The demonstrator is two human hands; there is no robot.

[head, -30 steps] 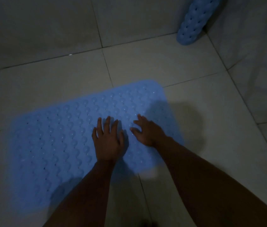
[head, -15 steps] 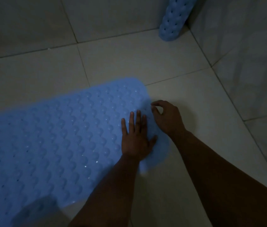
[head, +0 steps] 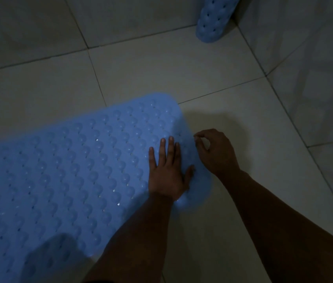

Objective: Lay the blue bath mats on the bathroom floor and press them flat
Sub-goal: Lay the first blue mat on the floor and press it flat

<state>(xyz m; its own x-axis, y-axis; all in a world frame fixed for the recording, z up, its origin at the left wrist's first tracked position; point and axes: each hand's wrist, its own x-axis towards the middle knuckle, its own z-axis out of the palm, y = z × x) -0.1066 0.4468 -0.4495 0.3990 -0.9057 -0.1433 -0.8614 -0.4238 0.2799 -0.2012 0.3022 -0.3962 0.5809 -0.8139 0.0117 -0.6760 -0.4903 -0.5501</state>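
The pale tiled bathroom floor [head: 182, 74] fills the dim view, meeting a tiled wall [head: 315, 78] on the right. On it lies the large blue bubble-textured rubber bath mat [head: 69, 170], spread out with its right end near the middle of the frame. A second blue bubbled mat, rolled up [head: 212, 19], stands in the far corner, well apart and not yet laid. The left hand [head: 166, 170] rests flat, fingers straight, on the mat's right end. The right hand [head: 215, 152] sits at the mat's right edge with fingers curled, thumb and forefinger close together; whether they pinch the edge I cannot tell. If that edge is lifted or tugged, the end could buckle. The rolled mat's top and the spread mat's left part are cut off, and the gloom hides any raised patches.
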